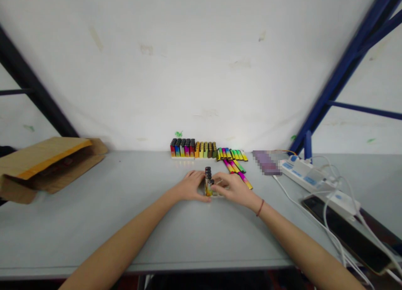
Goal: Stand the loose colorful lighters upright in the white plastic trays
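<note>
Left hand [191, 186]: cupped against the lighters [208, 183], touching them.
Right hand [231, 188]: grasping the lighters from the other side.
Lighters: upright cluster on table [125, 214], just before the tray [193, 149].

- The left hand [191, 186] and right hand [234, 188] cup a small upright cluster of lighters [208, 183] between them on the grey table [132, 223].
- Behind them, upright lighters in a tray [193, 149] line the white wall [201, 63].
- Loose lighters [234, 159] lie flat to the right of that tray.
- An open cardboard box [47, 166] lies far left.
- A power strip [306, 175] with white cables and a dark phone [348, 233] sit on the right.
</note>
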`<state>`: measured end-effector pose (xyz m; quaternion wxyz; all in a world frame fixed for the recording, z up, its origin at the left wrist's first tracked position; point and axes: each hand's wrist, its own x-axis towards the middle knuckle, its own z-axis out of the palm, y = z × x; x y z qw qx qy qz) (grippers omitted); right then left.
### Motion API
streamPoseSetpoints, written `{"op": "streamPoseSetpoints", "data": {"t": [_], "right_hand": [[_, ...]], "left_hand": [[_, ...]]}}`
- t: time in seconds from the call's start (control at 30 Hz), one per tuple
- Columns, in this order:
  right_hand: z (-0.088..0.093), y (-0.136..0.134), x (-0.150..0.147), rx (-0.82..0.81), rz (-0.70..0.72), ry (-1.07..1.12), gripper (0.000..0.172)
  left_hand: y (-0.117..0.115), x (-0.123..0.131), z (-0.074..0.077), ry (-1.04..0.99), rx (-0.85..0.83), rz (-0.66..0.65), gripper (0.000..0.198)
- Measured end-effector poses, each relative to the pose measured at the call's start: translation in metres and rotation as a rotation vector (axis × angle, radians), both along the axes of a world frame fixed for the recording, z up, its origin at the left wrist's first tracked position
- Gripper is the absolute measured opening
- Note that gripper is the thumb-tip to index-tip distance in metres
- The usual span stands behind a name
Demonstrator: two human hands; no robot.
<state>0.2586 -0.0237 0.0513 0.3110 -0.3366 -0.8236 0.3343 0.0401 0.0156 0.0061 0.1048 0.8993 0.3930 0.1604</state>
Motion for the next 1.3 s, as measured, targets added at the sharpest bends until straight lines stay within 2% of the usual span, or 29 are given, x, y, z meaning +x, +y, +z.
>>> {"op": "streamPoseSetpoints", "data": {"t": [0.13,0.23,0.3,0.37,0.47,0.53,0.6,0.73,0.9,1.0,1.17,1.3], "right_hand": [[0.000,-0.004,-0.004,0.111,-0.050,-0.135,0.013],[0.007,-0.001,0.001,0.226,-0.124,-0.307,0.021],[0.014,0.006,0.011,0.271,-0.217,-0.407,0.025],[0.020,0.015,0.025,0.285,-0.384,-0.532,0.028],[0.022,0.028,0.047,0.175,-0.608,-0.827,0.033],[0.021,0.034,0.057,0.060,-0.622,-0.963,0.034],[0.018,0.038,0.063,-0.016,-0.603,-1.003,0.035],[0.012,0.042,0.067,-0.052,-0.567,-0.954,0.032],[0.005,0.048,0.072,0.017,-0.552,-0.925,0.021],[0.002,0.054,0.077,0.024,-0.481,-0.871,0.018],[-0.004,0.060,0.074,0.111,-0.466,-0.585,0.022],[-0.009,0.062,0.063,-0.017,-0.429,-0.250,0.026]], "left_hand": [[0.000,0.000,0.000,0.016,0.000,0.008,0.080],[-0.001,0.000,0.002,0.016,-0.012,0.003,0.082],[-0.001,0.001,0.003,0.021,-0.022,0.007,0.085],[-0.001,0.000,0.003,0.033,-0.027,0.015,0.089],[0.000,0.000,0.003,0.042,-0.027,0.013,0.088],[0.000,0.000,0.003,0.042,-0.027,0.008,0.087],[-0.001,0.000,0.004,0.044,-0.033,0.012,0.088],[-0.002,0.000,0.006,0.038,-0.045,0.021,0.089],[-0.002,0.000,0.007,0.017,-0.054,0.006,0.089],[-0.002,0.000,0.007,0.018,-0.053,0.010,0.088],[-0.003,0.000,0.007,0.041,-0.045,0.022,0.088],[-0.003,0.001,0.008,0.051,-0.047,0.024,0.088]]}}
